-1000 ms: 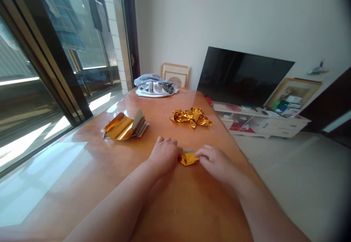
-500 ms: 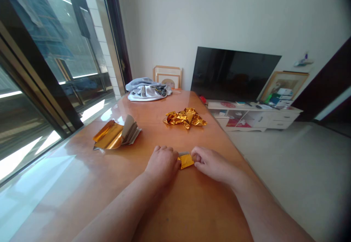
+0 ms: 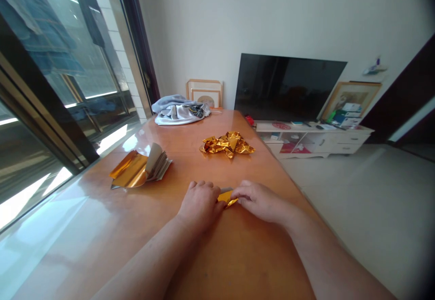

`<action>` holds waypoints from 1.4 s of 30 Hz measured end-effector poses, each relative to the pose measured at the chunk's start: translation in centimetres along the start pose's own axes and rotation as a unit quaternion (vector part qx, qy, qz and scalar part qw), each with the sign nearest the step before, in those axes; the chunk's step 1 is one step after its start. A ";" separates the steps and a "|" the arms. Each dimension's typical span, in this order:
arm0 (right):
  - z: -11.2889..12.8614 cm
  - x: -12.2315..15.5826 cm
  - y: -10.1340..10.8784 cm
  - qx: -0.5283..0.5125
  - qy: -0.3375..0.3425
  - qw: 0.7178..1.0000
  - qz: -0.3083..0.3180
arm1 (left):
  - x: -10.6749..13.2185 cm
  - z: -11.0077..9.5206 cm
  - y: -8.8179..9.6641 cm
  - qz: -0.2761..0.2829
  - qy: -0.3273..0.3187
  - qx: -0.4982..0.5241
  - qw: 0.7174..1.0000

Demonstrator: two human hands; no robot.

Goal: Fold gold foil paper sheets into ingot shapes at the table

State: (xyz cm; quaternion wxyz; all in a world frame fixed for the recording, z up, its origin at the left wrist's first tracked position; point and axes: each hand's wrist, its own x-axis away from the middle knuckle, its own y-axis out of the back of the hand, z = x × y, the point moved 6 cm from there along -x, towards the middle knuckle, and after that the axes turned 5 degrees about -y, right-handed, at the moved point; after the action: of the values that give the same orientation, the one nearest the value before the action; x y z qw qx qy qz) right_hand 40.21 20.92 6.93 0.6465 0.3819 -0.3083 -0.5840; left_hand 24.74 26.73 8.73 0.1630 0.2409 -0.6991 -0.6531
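A small piece of gold foil paper (image 3: 224, 196) with a grey-white back edge lies on the wooden table (image 3: 217, 254) between my hands. My left hand (image 3: 201, 201) grips its left side, fingers closed and partly hiding it. My right hand (image 3: 257, 200) pinches the right front corner, which is bent up. Beyond them sits a heap of folded gold foil pieces (image 3: 228, 145). To the left lies a loose stack of gold foil sheets (image 3: 131, 171), curled, with pale backs showing on its right.
A bundle of grey cloth (image 3: 180, 109) rests at the table's far end, before framed pictures (image 3: 205, 92). A television (image 3: 288, 90) and a white cabinet (image 3: 314, 143) stand beyond the table's right edge. Glass doors (image 3: 50, 78) line the left.
My right hand has moved slightly left and inward, folding the right front corner of the gold foil paper. My left hand stays on its left side. The view has shifted slightly.
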 end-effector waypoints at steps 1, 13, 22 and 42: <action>-0.1 -0.1 0.0 -0.002 -0.001 1.000 0.001 | 0.0 0.0 0.0 -0.001 0.001 0.000 1.000; 0.5 -1.1 -0.3 -0.032 0.005 0.999 -0.033 | 0.0 -0.1 0.1 0.001 0.001 -0.002 1.000; -0.2 -2.0 -1.0 -0.089 -0.005 0.995 -0.040 | 0.2 -0.1 0.2 -0.001 0.002 0.003 1.000; 0.3 -1.8 -0.8 -0.011 -0.095 0.989 -0.109 | 0.4 -0.2 0.3 0.010 -0.007 -0.007 1.000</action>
State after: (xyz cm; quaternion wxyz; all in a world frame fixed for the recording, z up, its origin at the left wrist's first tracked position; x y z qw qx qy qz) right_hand 39.28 22.64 6.45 0.5513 0.3487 -0.3184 -0.6878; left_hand 24.49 26.32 8.96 0.1668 0.2281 -0.6983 -0.6576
